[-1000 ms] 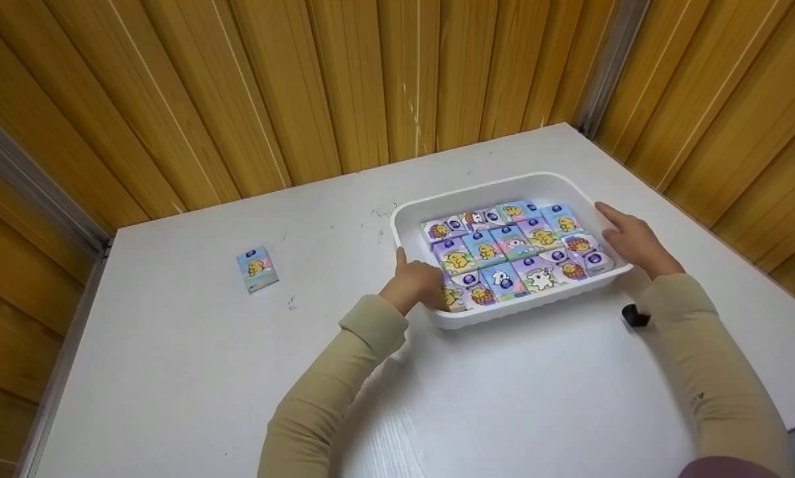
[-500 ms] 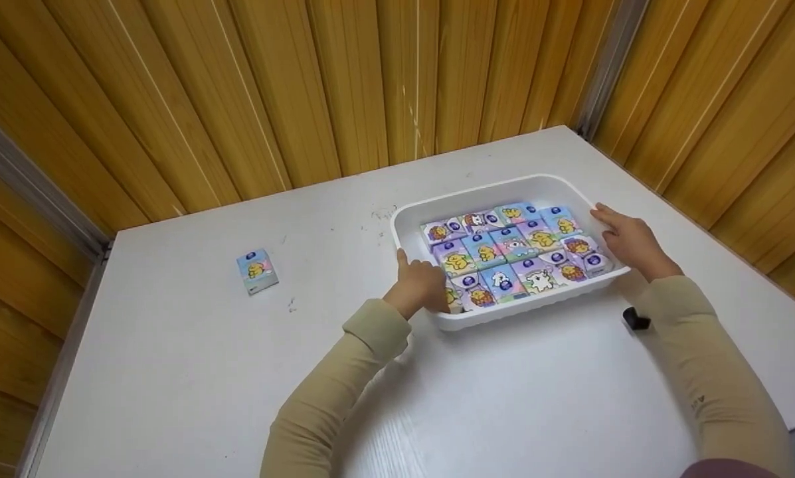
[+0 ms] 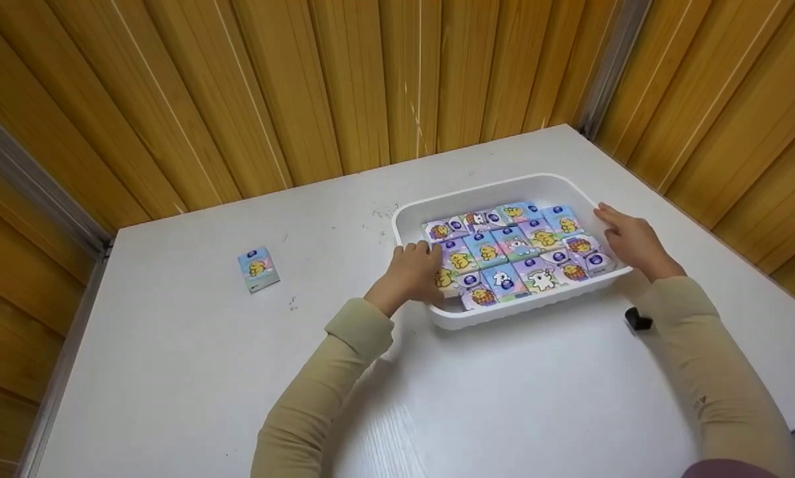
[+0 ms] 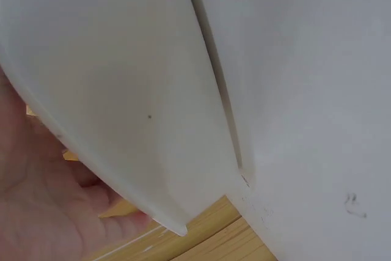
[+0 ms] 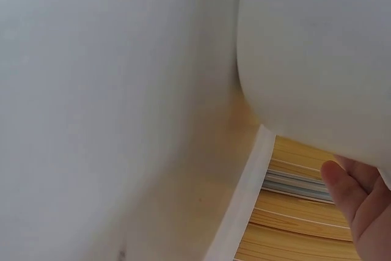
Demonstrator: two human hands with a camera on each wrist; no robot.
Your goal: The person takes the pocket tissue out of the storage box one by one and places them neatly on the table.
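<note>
A white plastic tray (image 3: 480, 194) stands at the right of the table, lined with rows of small cartoon-printed packs (image 3: 517, 242). At its front left corner my left hand (image 3: 412, 272) holds the pack (image 3: 445, 282) there, thumb toward the front and fingers over the left side. A gap shows in front of that pack. My right hand (image 3: 636, 244) grips the tray's right rim, thumb on the inner side. From below, the left wrist view shows the tray wall (image 4: 122, 90) with left fingers (image 4: 122, 227) past its rim. The packs are out of sight in both wrist views.
One more cartoon-printed pack (image 3: 258, 269) lies alone on the white table (image 3: 171, 358), left of the tray. A small black object (image 3: 638, 318) sits near the right forearm. Wood-patterned panels (image 3: 344, 86) rise behind the table and on both sides.
My left hand has gone from pressing inside the tray's front left corner to holding the corner pack, which has shifted backward and opened a gap. The right hand stays at the rim.
</note>
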